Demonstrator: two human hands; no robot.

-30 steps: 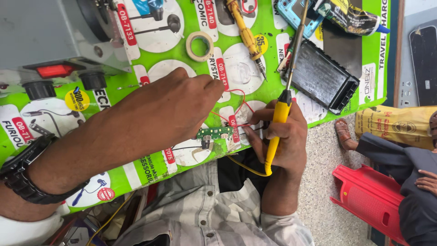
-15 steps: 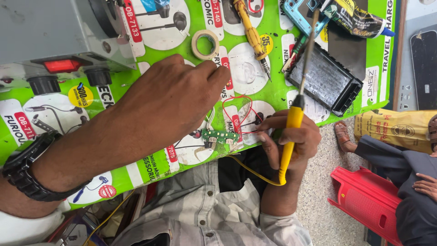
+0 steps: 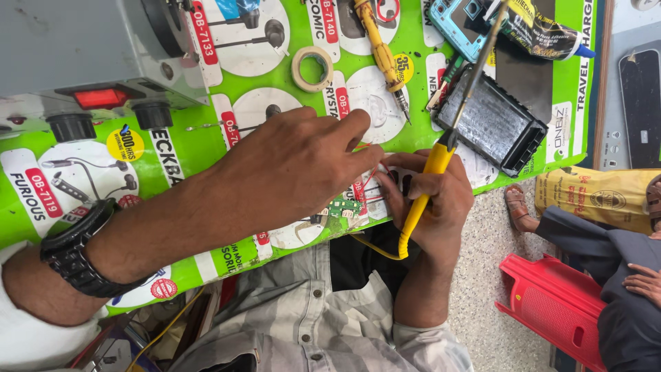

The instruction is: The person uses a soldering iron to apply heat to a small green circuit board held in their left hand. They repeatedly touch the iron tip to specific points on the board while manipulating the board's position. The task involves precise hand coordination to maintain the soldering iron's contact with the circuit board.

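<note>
Soldering iron point(image 3: 432, 180), yellow handle, gripped tight in right hand point(image 3: 430, 207) at center frame. Left hand point(image 3: 296, 172) fingers spread, pressing down near small green circuit board point(image 3: 344, 208), just beside it.

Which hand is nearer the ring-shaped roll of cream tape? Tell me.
Left. The left hand lies just below the ring-shaped roll of cream tape, fingers pointing right over the green mat. The right hand sits farther off, lower right, gripping a yellow-handled soldering iron.
</note>
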